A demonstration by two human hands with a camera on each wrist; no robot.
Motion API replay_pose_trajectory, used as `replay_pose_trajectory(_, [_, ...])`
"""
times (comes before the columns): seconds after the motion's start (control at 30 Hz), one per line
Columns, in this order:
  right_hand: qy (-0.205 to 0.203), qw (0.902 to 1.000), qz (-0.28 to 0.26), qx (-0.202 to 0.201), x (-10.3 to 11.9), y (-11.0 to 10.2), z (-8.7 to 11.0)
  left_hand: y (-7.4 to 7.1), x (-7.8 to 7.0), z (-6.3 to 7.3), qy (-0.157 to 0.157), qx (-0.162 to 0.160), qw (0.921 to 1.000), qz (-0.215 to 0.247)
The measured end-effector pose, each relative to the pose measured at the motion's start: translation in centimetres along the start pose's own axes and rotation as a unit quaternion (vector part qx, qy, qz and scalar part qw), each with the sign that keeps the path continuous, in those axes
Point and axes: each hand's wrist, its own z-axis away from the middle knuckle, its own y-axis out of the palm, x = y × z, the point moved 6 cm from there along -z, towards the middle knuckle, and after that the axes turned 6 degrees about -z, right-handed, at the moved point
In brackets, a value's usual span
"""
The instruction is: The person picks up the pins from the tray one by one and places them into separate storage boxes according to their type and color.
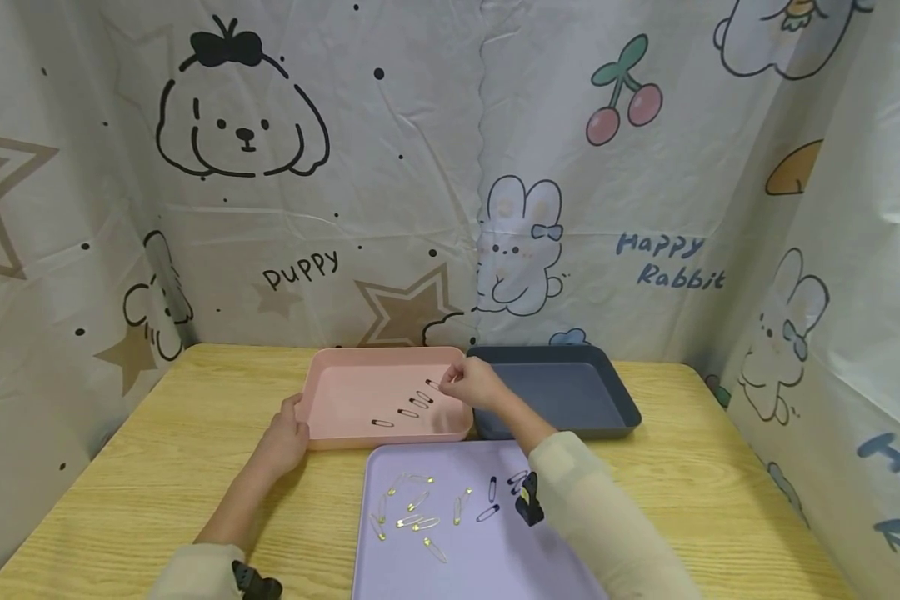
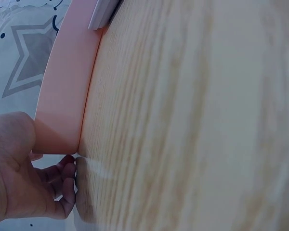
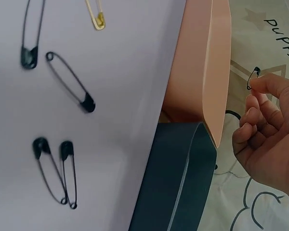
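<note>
Safety pins are the work I watch over this remote feed, and I judge the black ones roughly half transferred. Four black pins point(image 1: 408, 412) lie in the pink tray point(image 1: 345, 392) on the far left; a fifth, the held pin point(image 1: 432, 384), sits between the thumb and fingertips of the right hand point(image 1: 476, 386), closed in a small pinch over that tray's right side. The left hand point(image 1: 285, 437) grips the pink tray's left end with bent fingers (how firmly, I can't tell). On the near lavender tray point(image 1: 487, 558), I count four more black pins point(image 1: 492, 489) to the right, and about ten gold pins point(image 1: 426, 523) to the left that look untouched so far. The navy tray point(image 1: 547, 392) stands beside the pink one, far right.

All three trays rest on a pale wood-grain table point(image 1: 120, 500). Around it hangs a creased off-white curtain point(image 1: 420, 192), printed with a puppy, rabbits, stars and cherries, closing off the far side and both flanks.
</note>
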Motion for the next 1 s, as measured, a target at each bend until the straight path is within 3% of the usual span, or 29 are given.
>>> replay_pose_trajectory(0.4, [0.002,1.0000,-0.006,0.003,0.5,2.0,-1.0,0.1,0.3,0.0,-0.007,-0.001,1.0000,0.000])
replay_pose_trajectory(0.53, [-0.012,0.9997,-0.023,0.002,1.0,2.6,-1.4,0.1,0.4,0.2,-0.018,0.005,0.9997,0.015])
replay_pose_trajectory(0.7, [-0.025,0.9981,-0.056,-0.003,1.0,3.4,-1.8,0.1,0.3,0.0,-0.009,0.000,0.9998,0.016])
replay_pose_trajectory(0.83, [-0.012,0.9974,-0.072,-0.001,0.8,4.0,-2.0,0.1,0.2,-0.2,-0.007,-0.004,0.9999,0.013])
replay_pose_trajectory(1.0, [0.021,0.9989,-0.040,-0.008,0.6,4.8,-2.0,0.1,0.3,-0.2,-0.006,-0.005,0.9999,0.010])
